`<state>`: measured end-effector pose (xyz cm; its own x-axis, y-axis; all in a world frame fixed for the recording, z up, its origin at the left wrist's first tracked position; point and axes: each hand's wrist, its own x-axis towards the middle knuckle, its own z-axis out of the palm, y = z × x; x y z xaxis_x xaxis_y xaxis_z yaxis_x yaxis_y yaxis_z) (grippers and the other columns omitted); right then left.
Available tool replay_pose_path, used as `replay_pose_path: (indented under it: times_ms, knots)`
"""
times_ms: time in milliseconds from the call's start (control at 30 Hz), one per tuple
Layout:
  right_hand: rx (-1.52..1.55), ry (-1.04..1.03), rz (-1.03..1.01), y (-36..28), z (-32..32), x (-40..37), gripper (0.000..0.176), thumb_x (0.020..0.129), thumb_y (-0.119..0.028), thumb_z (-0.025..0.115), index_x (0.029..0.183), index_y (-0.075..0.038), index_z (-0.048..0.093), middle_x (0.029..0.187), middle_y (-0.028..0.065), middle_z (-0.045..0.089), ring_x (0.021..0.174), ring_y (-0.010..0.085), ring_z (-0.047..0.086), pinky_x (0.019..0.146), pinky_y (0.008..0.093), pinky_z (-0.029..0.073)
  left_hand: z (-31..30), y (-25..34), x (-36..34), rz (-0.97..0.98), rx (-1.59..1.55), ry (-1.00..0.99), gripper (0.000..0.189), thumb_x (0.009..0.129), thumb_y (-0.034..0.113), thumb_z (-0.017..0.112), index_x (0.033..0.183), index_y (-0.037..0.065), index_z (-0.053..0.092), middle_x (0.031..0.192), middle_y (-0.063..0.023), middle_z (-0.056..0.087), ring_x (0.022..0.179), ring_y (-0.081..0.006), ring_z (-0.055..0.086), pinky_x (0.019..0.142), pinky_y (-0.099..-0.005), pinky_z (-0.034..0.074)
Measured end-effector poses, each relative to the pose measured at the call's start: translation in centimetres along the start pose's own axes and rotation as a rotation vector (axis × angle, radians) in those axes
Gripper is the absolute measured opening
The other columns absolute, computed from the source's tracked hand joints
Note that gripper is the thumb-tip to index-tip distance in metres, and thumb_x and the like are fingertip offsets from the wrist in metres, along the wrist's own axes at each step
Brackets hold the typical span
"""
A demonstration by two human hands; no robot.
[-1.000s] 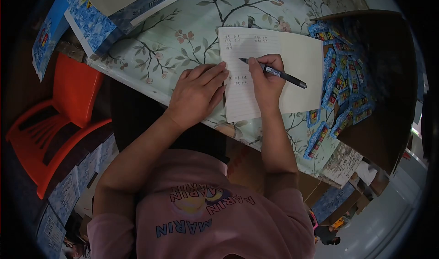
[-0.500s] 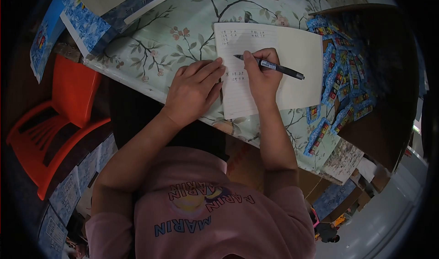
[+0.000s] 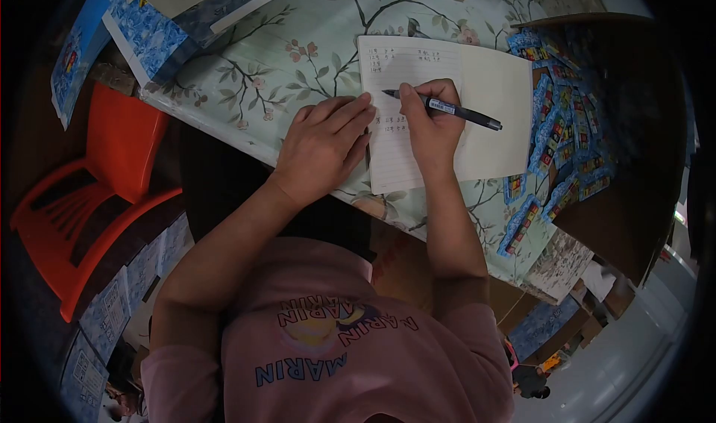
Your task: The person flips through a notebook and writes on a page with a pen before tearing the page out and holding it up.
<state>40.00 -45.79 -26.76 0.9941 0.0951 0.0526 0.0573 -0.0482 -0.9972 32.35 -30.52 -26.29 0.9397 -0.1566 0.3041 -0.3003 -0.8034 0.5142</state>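
From where I stand, the notebook lies open on the counter, its lower end close to the near edge, its right side beside a heap of blue packets. The two hands are apart. The right hand is closed round a pen, thumb and fingers near the writing end, the tip over the ruled left page, between the upper lines of writing and the lower ones. Whether the tip touches the paper I can't tell. The left hand grips nothing; it lies palm down, fingers nearly straight, at the page's left edge.

To write well here, I'd want those left fingertips pressing a little farther onto the paper, so the book can't creep. The pen would do best with a light pinch, the heel of the right hand resting on the page, and each stroke set on its rule. That hand sits just beside the lower writing, so I'd lift rather than drag it, in case the ink smears. Nudging the book rightward would probably push it against the packets.
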Motion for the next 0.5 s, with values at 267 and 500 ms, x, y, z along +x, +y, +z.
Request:
replay_pose_path:
  times_ms: [267,500]
  knots:
    - [-0.025,-0.007,-0.01,-0.12,0.24,-0.08,0.021,0.081,-0.004,0.068,0.077,-0.004,0.047,0.064,-0.0013,0.052,0.057,0.0022,0.045,0.05,0.0183,0.037,-0.04,-0.02,-0.03,-0.001,-0.009,-0.005,0.034,0.077,0.016,0.065,0.11,0.008,0.062,0.122,-0.0016,0.058,0.106,-0.0191,0.053,0.081,-0.0338,0.041]
    - [-0.05,-0.011,-0.015,0.53,0.15,-0.08,0.021,0.082,-0.005,0.068,0.077,-0.004,0.048,0.063,-0.0019,0.051,0.056,0.002,0.043,0.05,0.0186,0.036,-0.11,0.02,0.01,-0.005,-0.008,-0.01,0.035,0.077,0.016,0.065,0.111,0.007,0.061,0.122,-0.0016,0.058,0.106,-0.019,0.053,0.08,-0.034,0.041]
